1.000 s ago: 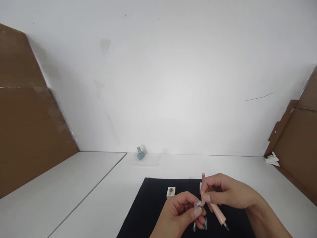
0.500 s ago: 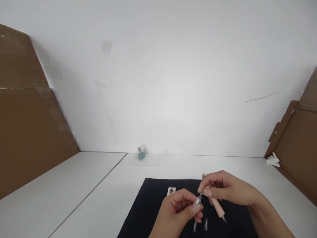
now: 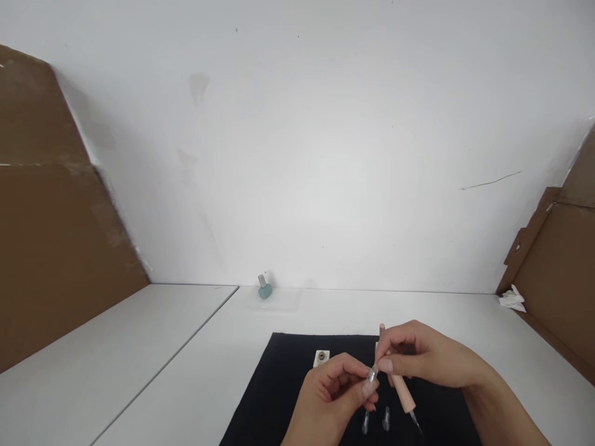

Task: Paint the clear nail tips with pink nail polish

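While the left hand [image 3: 331, 399] works at the near side of the dark mat [image 3: 274, 378], its thumb and index finger are clamped on a small clear piece [image 3: 372, 375], which slants up between the two hands. The right hand [image 3: 421, 356] is just beside it on the right, its thumb and index finger brought together at the far end of that piece; whether they pinch something of their own, I cannot tell. A peach stick [image 3: 403, 394] lies in the right hand's curled fingers, its narrow end showing on the far side and its clear tip [image 3: 415, 420] pointing near and right.

Below the left hand's fingertips, two more clear pieces [image 3: 386, 419] lie on the mat, side by side and apart. A white block [image 3: 321, 358] with a round dark top stands just beyond the left hand. Far left of the mat, a teal bottle [image 3: 264, 290] with a grey cap leans over a clear tray [image 3: 284, 301] near the wall [image 3: 344, 155]. Crumpled white paper [image 3: 512, 299] lies far right, against a brown panel [image 3: 562, 266].
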`<state>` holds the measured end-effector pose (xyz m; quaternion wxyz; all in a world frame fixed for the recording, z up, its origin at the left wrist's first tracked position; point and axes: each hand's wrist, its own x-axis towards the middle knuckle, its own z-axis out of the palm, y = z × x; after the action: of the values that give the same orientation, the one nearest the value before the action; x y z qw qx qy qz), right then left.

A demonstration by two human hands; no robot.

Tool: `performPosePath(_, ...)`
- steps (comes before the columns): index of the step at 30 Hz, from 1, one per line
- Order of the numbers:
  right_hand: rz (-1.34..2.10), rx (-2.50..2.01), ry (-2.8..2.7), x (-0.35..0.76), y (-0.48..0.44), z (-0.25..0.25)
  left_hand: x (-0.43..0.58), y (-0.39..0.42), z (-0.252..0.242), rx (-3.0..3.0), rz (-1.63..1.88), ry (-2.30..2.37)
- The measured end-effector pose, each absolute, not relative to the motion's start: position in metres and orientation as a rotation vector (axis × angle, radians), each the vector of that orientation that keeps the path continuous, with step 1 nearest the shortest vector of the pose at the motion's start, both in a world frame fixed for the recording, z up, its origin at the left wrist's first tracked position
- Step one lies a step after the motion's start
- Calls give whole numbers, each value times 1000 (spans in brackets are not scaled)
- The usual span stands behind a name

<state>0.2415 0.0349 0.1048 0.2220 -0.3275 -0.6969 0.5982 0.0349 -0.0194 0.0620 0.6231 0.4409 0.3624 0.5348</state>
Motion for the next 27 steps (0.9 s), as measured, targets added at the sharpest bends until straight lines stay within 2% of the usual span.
performPosePath(20,1708,-787,-1930,243,38,92,35,-20,61,1017,1197,814)
performPosePath(27,1643,-882,-2010,239,35,98,31,-17,59,1034,1176,810)
